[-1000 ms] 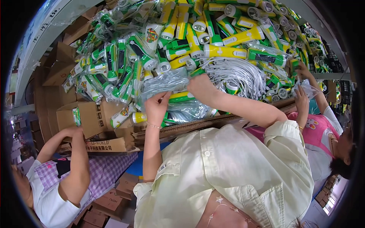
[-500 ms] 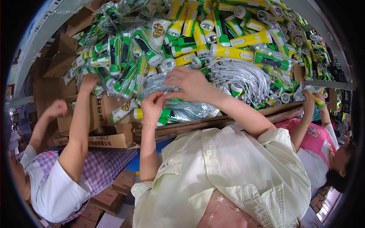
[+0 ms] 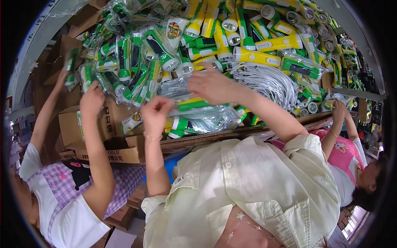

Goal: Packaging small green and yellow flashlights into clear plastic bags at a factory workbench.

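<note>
My left hand (image 3: 156, 115) is held over the near edge of the carton, thumb and fingertips pinched together. It is slightly blurred, and what the pinch holds, if anything, is too small to make out. My right hand (image 3: 213, 85) hovers palm down over the pile with fingers apart, holding nothing I can see. Between and just below my hands, a yellow and green flashlight (image 3: 192, 104) lies sideways on a stack of clear plastic bags (image 3: 215, 118). To the right of my right hand is a bundle of white cables (image 3: 269, 84).
Loose and bagged flashlights (image 3: 206, 18) heap up across the far side. A cardboard flap (image 3: 231, 137) edges the carton before me. At left, a co-worker's hands (image 3: 92, 99) handle flashlights over an open box (image 3: 70, 128); at right, another person's hands (image 3: 339, 108) work close together.
My hands have moved apart, the left one leftward and the right one slightly right. A flashlight now shows on the bags between them. The left co-worker's hands now have flashlights.
</note>
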Tool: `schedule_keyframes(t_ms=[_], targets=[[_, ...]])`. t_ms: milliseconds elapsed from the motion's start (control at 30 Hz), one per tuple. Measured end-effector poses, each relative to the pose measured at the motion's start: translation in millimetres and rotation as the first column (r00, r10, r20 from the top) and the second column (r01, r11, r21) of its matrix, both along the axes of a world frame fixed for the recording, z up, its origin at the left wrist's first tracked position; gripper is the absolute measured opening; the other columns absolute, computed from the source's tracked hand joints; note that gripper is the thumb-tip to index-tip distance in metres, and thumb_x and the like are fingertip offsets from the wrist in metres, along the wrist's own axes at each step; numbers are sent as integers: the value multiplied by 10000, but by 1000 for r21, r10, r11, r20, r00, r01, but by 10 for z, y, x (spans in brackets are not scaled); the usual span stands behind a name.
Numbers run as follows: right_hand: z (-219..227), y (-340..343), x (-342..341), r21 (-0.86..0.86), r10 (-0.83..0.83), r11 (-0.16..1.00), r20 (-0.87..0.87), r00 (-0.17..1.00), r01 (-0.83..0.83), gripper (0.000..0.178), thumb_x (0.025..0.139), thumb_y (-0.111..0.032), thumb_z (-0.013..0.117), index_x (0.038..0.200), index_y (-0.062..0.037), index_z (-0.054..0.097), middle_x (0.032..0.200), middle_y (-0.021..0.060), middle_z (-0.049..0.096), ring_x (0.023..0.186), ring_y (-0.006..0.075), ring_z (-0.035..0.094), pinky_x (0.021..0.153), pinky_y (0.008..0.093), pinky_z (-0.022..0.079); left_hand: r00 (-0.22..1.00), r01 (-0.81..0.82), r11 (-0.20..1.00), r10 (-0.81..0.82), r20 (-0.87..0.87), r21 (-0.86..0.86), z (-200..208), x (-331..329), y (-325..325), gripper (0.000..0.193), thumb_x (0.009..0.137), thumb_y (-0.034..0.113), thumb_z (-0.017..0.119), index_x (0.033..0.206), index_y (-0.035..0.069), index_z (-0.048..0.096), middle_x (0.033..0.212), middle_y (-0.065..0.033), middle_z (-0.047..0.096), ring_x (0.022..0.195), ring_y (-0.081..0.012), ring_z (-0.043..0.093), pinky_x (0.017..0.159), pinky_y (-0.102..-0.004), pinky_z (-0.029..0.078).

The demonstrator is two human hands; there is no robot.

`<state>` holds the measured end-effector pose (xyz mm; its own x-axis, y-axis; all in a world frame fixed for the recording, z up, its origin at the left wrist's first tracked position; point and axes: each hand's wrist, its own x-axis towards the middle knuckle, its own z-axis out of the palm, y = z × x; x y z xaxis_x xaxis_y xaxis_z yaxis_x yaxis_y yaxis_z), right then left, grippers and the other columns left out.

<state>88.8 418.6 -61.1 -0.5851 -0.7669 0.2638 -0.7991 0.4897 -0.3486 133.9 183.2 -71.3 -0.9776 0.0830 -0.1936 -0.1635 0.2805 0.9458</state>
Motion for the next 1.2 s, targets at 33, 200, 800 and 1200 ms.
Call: schedule_keyframes(t_ms=[33, 200, 800, 1200], targets=[[-1, 135, -16, 36, -27, 999, 16, 1000, 26, 153, 776, -178, 642, 853, -111, 528, 860, 19, 548, 961, 192, 535, 1021, 479, 270, 997, -78, 994, 79, -1, 73, 21, -25, -121, 52, 801, 20, 660, 774, -5, 623, 675, -17, 625, 596, -75, 573, 574, -206, 462], [92, 504, -105, 34, -166, 986, 32, 986, 165, 156, 776, -149, 645, 857, -108, 518, 885, 21, 559, 952, 209, 546, 997, 476, 309, 961, -238, 960, 255, -110, 148, 285, -245, -609, 50, 811, 16, 655, 810, 26, 606, 753, -14, 608, 670, -97, 587, 623, -227, 482], [-773, -200, 188, 167, -454, 880, 24, 891, 444, 147, 713, -211, 698, 826, -145, 631, 881, -4, 568, 889, 175, 547, 877, 398, 343, 911, -311, 850, 139, -387, -425, -128, -1378, -871, 191, 831, 43, 607, 1019, 21, 636, 909, -40, 646, 824, -124, 585, 754, -257, 468], [-704, -225, 327, -100, -345, 935, -40, 938, 340, 96, 740, -199, 656, 800, -146, 605, 724, -12, 597, 691, 182, 597, 755, 336, 439, 797, 547, 597, -586, 146, -586, -498, -434, 292, 348, 669, 230, 729, 1002, 142, 673, 894, -101, 671, 823, -313, 631, 829, -395, 465]])
